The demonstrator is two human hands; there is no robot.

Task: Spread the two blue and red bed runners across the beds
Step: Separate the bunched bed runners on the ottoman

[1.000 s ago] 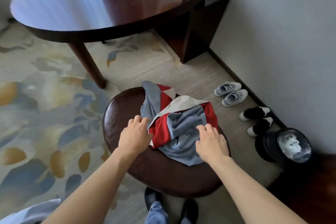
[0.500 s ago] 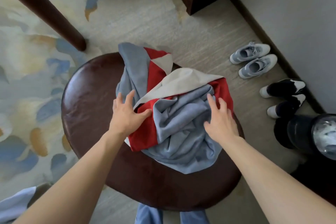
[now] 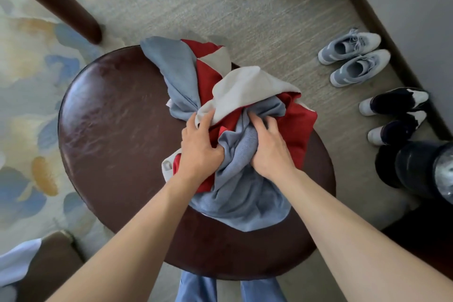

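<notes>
The blue and red bed runners [image 3: 245, 193] lie crumpled in one heap, with pale lining showing, on a round dark brown leather stool [image 3: 115, 144]. My left hand [image 3: 199, 147] grips the bunched cloth at the heap's left side, fingers curled into the folds. My right hand [image 3: 269, 147] grips the blue fabric just to its right, fingers dug in. The two hands sit close together at the middle of the heap. I cannot tell the two runners apart in the pile. No bed is in view.
A dark table leg [image 3: 73, 17] stands on the patterned carpet at the upper left. Grey sneakers [image 3: 353, 56] and black-and-white shoes [image 3: 397, 115] line the wall on the right. A black bin [image 3: 421, 169] sits at the right edge.
Both hands went from lying spread on the heap to closing on it, drawing together and bunching the fabric toward the middle. The view has moved closer over the stool.
</notes>
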